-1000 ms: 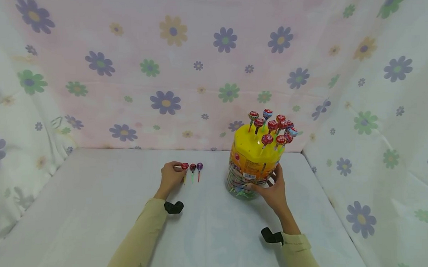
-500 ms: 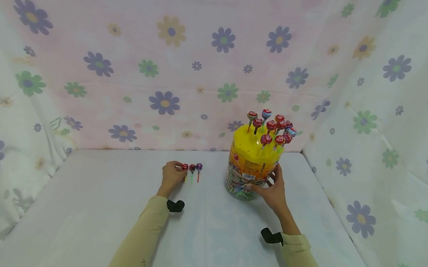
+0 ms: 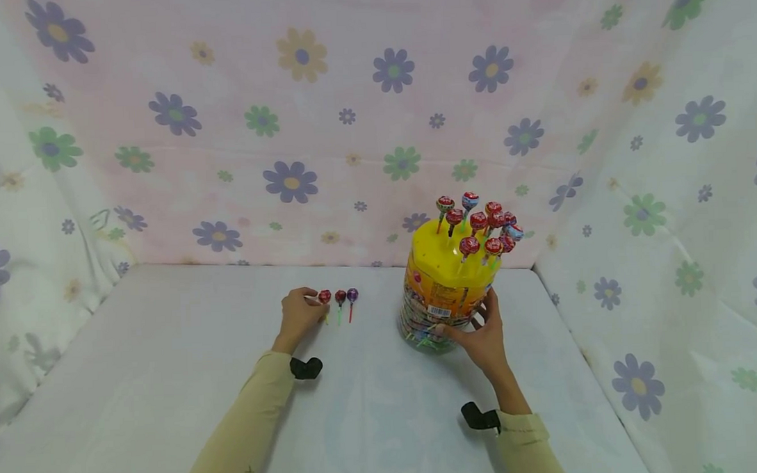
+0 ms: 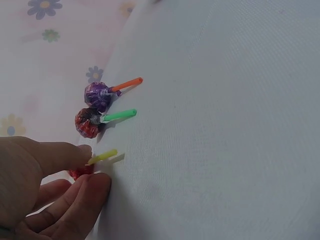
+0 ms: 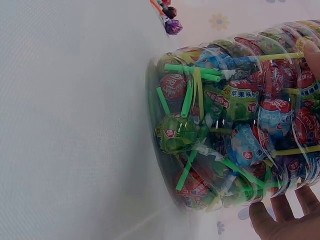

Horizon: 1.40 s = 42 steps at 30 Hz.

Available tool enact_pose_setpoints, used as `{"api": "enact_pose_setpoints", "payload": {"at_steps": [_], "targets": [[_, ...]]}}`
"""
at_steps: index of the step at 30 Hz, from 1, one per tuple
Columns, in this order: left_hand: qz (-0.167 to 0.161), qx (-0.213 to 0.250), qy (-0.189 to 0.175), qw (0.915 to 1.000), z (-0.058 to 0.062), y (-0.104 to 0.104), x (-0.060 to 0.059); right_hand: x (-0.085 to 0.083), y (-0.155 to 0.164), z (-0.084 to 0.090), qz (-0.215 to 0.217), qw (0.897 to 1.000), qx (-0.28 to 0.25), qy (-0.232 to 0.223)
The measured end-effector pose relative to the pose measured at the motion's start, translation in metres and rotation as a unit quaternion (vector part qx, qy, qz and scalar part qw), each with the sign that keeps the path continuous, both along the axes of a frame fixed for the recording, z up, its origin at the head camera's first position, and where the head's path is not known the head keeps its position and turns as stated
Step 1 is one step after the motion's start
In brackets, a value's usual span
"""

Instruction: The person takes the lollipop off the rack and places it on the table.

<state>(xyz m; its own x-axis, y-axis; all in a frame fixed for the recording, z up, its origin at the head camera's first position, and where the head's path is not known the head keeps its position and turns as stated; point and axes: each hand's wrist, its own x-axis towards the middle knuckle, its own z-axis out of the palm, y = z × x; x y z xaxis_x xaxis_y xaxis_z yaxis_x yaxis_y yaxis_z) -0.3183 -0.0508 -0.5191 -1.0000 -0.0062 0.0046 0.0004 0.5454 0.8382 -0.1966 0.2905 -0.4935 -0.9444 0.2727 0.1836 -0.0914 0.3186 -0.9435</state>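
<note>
Shifted slightly left: red lolly, prob. pinched by L hand; R hand grips jar.

White table, wrapped lollipops side by side, candy-filled jar

We're in a small curtained booth, a makeshift set! Pink flowered cloth hangs right across the back, a whitish flowered left sheet and right sheet close in the sides, pale desk spanning between; home or studio, no telling.
</note>
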Motion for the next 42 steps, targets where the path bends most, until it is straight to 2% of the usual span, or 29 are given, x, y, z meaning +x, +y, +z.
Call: {"api": "enact_pose_setpoints", "payload": {"at_steps": [17,26,29,33,42], "targets": [[0.006,0.018,0.004,0.9998,0.003,-0.007,0.010,0.001,-0.001,0.000,-0.002,1.000,-0.002,-0.009],[-0.016,0.053,0.047,0.9973,0.009,-0.004,0.013,0.001,-0.001,0.001,-0.002,1.000,0.000,-0.009],[-0.028,0.057,0.070,0.9956,0.014,-0.002,0.015,0.002,-0.001,0.002,-0.003,1.000,0.000,-0.013],[-0.045,0.087,0.091,0.9910,0.024,0.002,0.018,0.002,-0.001,0.002,-0.005,1.000,-0.001,-0.016],[-0.069,0.123,0.106,0.9843,0.038,0.014,0.025,0.001,-0.001,0.002,-0.002,1.000,-0.004,-0.012]]}}
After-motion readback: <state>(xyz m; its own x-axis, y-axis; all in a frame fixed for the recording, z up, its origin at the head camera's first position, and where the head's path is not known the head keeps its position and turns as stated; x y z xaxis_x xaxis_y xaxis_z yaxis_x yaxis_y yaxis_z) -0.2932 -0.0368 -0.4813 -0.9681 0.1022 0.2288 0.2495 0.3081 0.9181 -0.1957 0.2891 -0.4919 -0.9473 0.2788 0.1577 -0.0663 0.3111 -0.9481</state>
